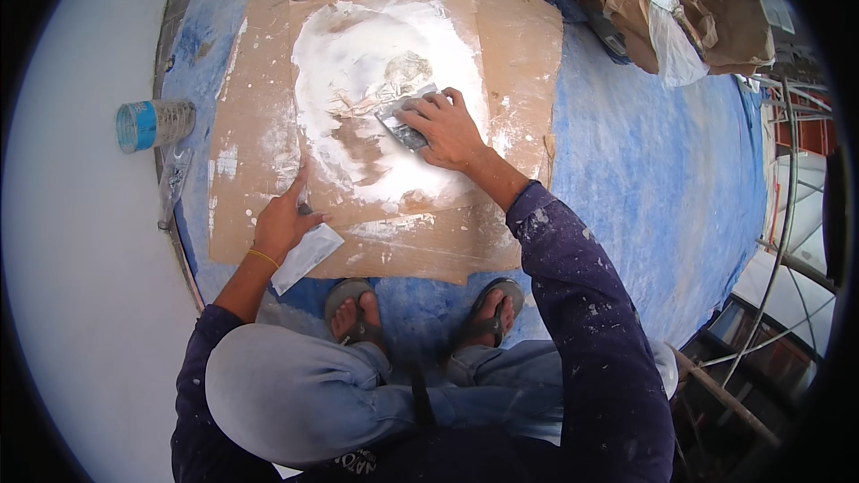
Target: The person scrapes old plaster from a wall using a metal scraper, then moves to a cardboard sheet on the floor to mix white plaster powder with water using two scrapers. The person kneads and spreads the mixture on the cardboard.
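My right hand (443, 128) is closed around a scraper with a broad grey blade (400, 128). Its blade rests on a spread of white powder and paste (447, 58), by a lumpy, wetter patch (401, 74) in the middle. The spread lies on a flattened cardboard sheet (255, 116), with brown showing through where it is thin. My left hand (284, 222) is at the sheet's near left, index finger stretched forward against the cardboard. Its thumb and other fingers hold a second flat scraper, whose whitish blade (309, 258) points back toward me. The palm covers most of its handle.
A blue tarp (644, 188) lies under the cardboard. On the left, a clear plastic bottle (157, 125) lies beside a pale wall (80, 241). A crumpled brown paper bag (725, 18) stands far right. Metal scaffold tubes (787, 179) border the right side. My sandalled feet (358, 311) are at the near edge.
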The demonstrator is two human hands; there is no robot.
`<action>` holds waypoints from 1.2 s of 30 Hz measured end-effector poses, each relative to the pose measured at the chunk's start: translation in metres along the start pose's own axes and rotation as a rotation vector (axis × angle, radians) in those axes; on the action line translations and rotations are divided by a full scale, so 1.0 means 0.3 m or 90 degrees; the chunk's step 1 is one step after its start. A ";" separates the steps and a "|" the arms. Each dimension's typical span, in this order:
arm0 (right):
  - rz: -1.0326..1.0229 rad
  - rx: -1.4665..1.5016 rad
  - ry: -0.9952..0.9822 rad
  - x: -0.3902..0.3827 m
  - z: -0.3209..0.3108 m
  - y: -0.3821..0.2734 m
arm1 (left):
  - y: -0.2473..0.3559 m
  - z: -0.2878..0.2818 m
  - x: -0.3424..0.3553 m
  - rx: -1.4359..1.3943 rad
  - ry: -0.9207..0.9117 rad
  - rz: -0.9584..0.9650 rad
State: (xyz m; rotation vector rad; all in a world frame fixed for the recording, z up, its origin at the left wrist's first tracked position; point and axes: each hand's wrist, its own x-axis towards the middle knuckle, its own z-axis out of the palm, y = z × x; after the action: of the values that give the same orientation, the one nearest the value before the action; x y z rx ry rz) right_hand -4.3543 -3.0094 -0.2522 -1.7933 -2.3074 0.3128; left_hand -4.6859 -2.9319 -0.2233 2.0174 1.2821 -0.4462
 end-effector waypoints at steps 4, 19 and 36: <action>-0.011 -0.022 -0.053 -0.005 -0.032 0.005 | 0.015 -0.009 0.012 -0.003 -0.006 0.034; -0.013 -0.040 0.082 0.106 -0.058 0.142 | 0.033 -0.044 -0.008 -0.004 0.013 0.017; -0.060 -0.041 -0.073 0.250 -0.106 0.402 | -0.005 -0.082 0.119 0.021 -0.010 -0.014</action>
State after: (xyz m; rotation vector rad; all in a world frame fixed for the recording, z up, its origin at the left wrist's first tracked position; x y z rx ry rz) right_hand -4.2518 -2.9062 -0.2544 -1.7321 -2.4992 0.3383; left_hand -4.6730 -2.8910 -0.2285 2.0251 1.2961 -0.4959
